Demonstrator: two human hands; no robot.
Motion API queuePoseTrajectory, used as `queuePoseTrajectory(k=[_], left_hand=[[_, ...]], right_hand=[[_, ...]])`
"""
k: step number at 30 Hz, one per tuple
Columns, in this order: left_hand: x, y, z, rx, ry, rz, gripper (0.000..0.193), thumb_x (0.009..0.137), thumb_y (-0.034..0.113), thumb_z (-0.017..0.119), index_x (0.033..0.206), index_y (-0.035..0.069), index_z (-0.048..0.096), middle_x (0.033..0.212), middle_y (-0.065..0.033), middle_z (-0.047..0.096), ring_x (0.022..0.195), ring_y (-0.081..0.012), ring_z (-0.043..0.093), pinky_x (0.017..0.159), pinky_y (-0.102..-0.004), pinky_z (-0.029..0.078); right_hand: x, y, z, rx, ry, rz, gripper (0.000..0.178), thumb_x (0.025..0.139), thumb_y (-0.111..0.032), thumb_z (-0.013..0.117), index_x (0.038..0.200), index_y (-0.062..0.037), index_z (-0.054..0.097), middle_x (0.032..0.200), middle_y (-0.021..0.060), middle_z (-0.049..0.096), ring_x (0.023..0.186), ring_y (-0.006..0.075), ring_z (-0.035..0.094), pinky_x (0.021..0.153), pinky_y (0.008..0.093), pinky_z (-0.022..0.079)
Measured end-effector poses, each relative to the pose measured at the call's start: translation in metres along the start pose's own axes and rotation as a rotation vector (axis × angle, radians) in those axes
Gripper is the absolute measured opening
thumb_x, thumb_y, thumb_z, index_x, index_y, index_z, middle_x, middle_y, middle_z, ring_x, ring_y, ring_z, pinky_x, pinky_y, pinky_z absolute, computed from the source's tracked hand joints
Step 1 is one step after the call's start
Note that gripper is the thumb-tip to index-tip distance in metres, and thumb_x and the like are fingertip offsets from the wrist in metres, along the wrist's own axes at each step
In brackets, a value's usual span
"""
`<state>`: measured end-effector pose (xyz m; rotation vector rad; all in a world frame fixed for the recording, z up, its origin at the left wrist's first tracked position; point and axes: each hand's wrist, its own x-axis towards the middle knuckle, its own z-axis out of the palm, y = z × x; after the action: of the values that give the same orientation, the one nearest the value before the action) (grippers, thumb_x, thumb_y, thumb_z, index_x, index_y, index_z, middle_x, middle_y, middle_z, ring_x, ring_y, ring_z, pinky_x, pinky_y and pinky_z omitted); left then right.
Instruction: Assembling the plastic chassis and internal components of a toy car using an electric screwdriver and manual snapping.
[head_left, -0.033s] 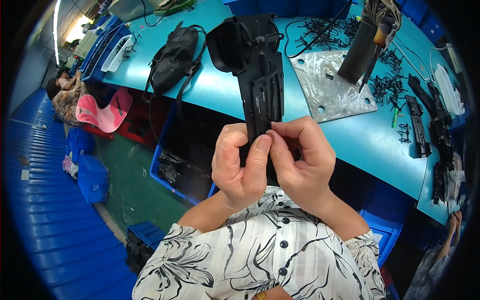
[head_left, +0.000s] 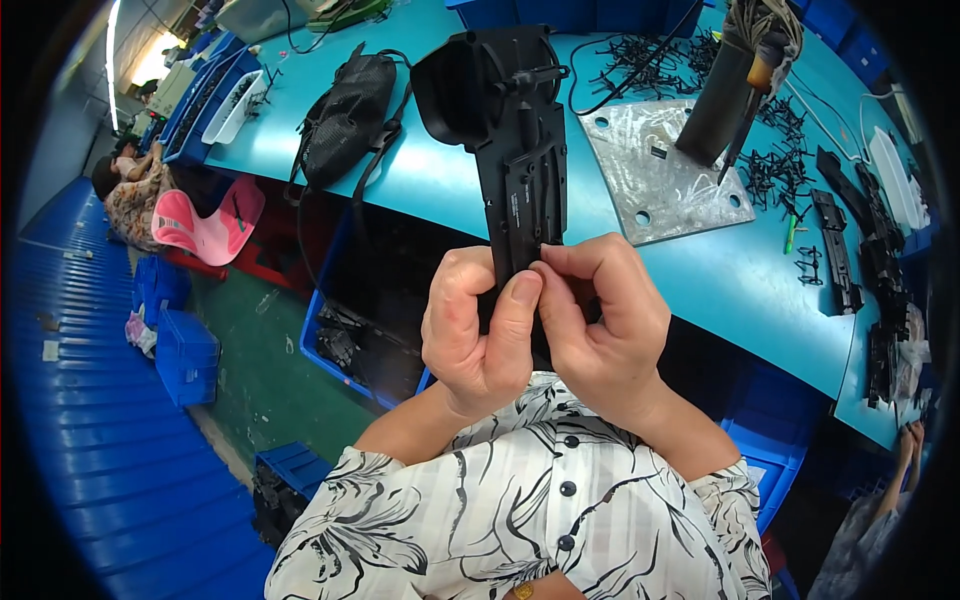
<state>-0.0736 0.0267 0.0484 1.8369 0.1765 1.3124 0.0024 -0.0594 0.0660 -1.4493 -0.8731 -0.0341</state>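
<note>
Upright in front of me is a long black plastic housing (head_left: pixel 522 180) with a wide hollow box at its upper left and a lever across its top. Around its lower left edge my left hand (head_left: pixel 478 325) is closed, the thumb pressed on the front face. My right hand (head_left: pixel 605 325) pinches at the lower right edge, thumb and forefinger together beside the left thumb. Whether a small part sits between those right fingertips is hidden. The housing's bottom end disappears behind both hands.
Behind the housing, a teal table (head_left: pixel 450 200) bears a black mesh bag (head_left: pixel 345 120), a metal plate (head_left: pixel 625 170) with a dark upright tube (head_left: pixel 715 110), and scattered black clips (head_left: pixel 775 170). More black housings (head_left: pixel 835 250) lie at right. Below is a blue crate (head_left: pixel 320 350). Other people sit far left and right.
Almost nothing differs. The housing's top has shifted very slightly up and left, while both hands keep the same hold.
</note>
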Motion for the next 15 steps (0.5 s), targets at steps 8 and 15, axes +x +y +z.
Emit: queuePoseTrajectory(k=[8,15], left_hand=[[0.011,0.002,-0.003,0.238,-0.116,0.295,0.029,0.077,-0.006,0.067,0.104,-0.008,0.058,0.084,-0.0118,0.061,0.068,-0.0209,0.055,0.058,-0.0281,0.045],[0.011,0.001,0.003,0.414,-0.3,0.482,0.038,0.075,0.005,0.068,0.11,-0.008,0.06,0.084,-0.0108,0.056,0.068,-0.0213,0.051,0.058,-0.0289,0.043]], right_hand=[[-0.008,-0.001,-0.008,-0.009,-0.067,-0.077,0.014,0.083,0.006,0.057,0.096,0.0056,0.06,0.086,0.0097,0.059,0.071,0.0138,0.056,0.062,0.0229,0.045],[-0.029,0.008,-0.017,0.507,-0.03,0.157,0.035,0.088,-0.012,0.065,0.112,0.0063,0.048,0.1,0.0084,0.059,0.084,0.0102,0.058,0.076,0.0245,0.048]])
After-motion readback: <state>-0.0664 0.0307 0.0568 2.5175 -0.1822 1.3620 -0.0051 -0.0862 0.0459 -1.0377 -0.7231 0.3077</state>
